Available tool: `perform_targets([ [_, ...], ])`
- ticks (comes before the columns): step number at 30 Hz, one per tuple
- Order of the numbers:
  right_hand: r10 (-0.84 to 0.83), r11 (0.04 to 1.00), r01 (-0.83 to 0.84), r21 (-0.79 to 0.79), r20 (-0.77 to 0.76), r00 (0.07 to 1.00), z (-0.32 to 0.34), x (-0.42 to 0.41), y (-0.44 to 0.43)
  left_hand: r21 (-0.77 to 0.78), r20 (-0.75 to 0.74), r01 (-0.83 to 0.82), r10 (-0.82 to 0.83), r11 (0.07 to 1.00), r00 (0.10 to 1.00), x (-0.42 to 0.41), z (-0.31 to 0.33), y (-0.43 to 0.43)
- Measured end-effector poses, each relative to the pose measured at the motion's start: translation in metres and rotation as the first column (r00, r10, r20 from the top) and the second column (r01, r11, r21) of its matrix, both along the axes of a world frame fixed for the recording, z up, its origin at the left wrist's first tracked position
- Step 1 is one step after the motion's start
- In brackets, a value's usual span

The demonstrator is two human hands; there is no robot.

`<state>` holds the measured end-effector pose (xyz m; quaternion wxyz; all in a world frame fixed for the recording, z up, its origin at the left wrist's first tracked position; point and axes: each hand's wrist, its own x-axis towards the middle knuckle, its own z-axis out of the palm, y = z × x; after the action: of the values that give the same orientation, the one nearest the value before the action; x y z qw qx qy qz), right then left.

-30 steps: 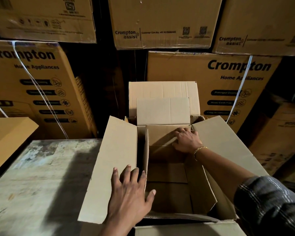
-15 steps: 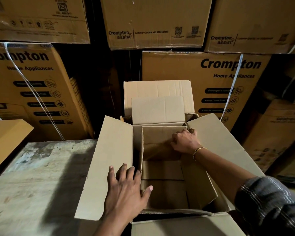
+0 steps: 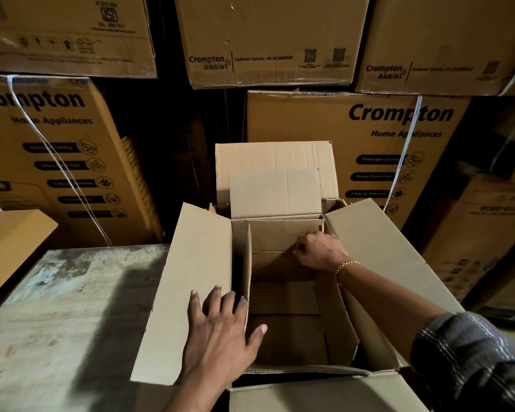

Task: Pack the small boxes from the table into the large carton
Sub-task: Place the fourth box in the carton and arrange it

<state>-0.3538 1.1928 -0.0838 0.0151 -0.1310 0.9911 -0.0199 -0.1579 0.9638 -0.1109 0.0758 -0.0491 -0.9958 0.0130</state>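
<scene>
We press our left hand [image 3: 220, 331] flat, fingers spread, on the carton [image 3: 378, 248] flap to keep it open, while our right hand [image 3: 320, 251] curls around an inner fold (no small boxes visible).

The large carton [image 3: 378, 251] is matt brown corrugated cardboard. The table [image 3: 63, 316] surface looks worn, stained and rough.
</scene>
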Motion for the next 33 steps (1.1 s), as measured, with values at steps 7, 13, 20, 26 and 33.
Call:
perform_targets([
  [7, 0.019, 1.0, -0.019, 0.019, -0.003, 1.0, -0.002, 0.003, -0.015, 0.016, 0.032, 0.016, -0.016, 1.0, 0.999, 0.001, 0.002, 0.0],
  [13, 0.043, 0.999, -0.042, -0.024, 0.036, 0.998, -0.001, 0.005, -0.01, 0.046, 0.028, 0.023, -0.024, 0.999, 0.999, 0.003, 0.005, 0.0],
  [20, 0.069, 0.997, -0.067, -0.035, 0.042, 0.997, -0.002, 0.011, -0.011, 0.058, 0.018, 0.016, -0.017, 0.998, 1.0, 0.003, 0.002, -0.001],
  [26, 0.045, 0.998, -0.043, -0.036, 0.071, 0.996, 0.003, 0.012, -0.002, 0.061, -0.011, -0.011, 0.011, 0.998, 1.0, 0.001, 0.002, 0.0],
  [33, 0.024, 0.999, -0.022, -0.035, 0.044, 0.999, 0.004, 0.016, 0.004, 0.085, -0.047, -0.057, 0.061, 0.995, 0.997, -0.005, 0.003, -0.001],
])
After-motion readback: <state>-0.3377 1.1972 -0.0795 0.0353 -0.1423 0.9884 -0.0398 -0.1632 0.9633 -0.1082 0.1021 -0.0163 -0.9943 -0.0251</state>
